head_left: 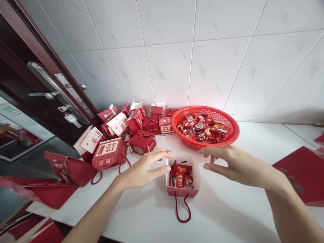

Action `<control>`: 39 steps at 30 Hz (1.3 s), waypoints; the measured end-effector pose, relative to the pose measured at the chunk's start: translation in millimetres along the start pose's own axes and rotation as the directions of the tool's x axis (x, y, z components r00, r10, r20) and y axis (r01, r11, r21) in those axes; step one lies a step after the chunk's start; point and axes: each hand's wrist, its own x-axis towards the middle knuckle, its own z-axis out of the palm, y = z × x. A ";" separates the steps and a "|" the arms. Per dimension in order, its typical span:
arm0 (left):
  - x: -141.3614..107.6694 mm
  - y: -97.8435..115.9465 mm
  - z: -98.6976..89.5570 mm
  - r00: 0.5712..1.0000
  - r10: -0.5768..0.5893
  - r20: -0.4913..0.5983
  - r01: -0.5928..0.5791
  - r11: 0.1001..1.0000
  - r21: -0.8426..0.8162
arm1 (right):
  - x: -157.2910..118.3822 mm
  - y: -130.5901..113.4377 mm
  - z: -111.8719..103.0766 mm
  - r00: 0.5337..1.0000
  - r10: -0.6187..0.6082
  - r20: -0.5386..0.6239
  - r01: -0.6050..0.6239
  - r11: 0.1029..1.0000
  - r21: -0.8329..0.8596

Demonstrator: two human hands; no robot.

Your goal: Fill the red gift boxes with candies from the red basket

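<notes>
An open-topped candy box (183,193), red outside and white inside, stands upright on the white table in front of me. Several red-wrapped candies (180,179) lie in it, and a dark red cord handle (183,221) loops out toward me. My left hand (149,165) is at the box's left side, fingers stretched and apart; whether the thumb touches the wall I cannot tell. To the right of the box hovers my right hand (222,162), fingers spread and nothing in them. Behind it sits a red plastic basket (234,130) with many wrapped candies (199,126).
Red gift boxes (108,153), some closed and some with raised flaps, crowd the table's left and back. A large dark red box (303,175) stands at the right. White tiled wall (169,71) rises behind; a dark door (45,67) with keys is at the left.
</notes>
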 end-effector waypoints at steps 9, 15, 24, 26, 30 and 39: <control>23.5 6.3 13.5 0.997 -0.055 -0.048 0.049 0.990 -0.134 | -17.4 -1.3 47.7 0.997 -0.032 -0.065 0.052 0.940 0.338; 36.8 11.9 24.5 0.999 -0.034 -0.015 0.031 0.984 -0.177 | -34.8 6.9 65.0 0.960 0.151 -0.236 -0.055 0.928 0.369; 28.0 8.5 26.2 1.000 0.003 -0.025 -0.007 0.986 -0.169 | -33.3 16.1 79.7 0.909 0.204 -0.364 -0.055 0.923 0.380; 25.5 9.3 26.4 0.999 0.023 -0.027 -0.026 0.990 -0.135 | -33.9 16.7 83.8 0.905 0.208 -0.371 -0.041 0.911 0.410; 22.1 14.9 28.3 0.995 0.096 -0.033 -0.098 0.994 -0.041 | -35.6 13.0 89.8 0.898 0.236 -0.372 -0.036 0.881 0.472; 21.5 19.6 32.5 0.986 0.160 0.054 -0.161 0.987 0.015 | -38.3 11.7 95.3 0.905 0.208 -0.371 0.016 0.855 0.518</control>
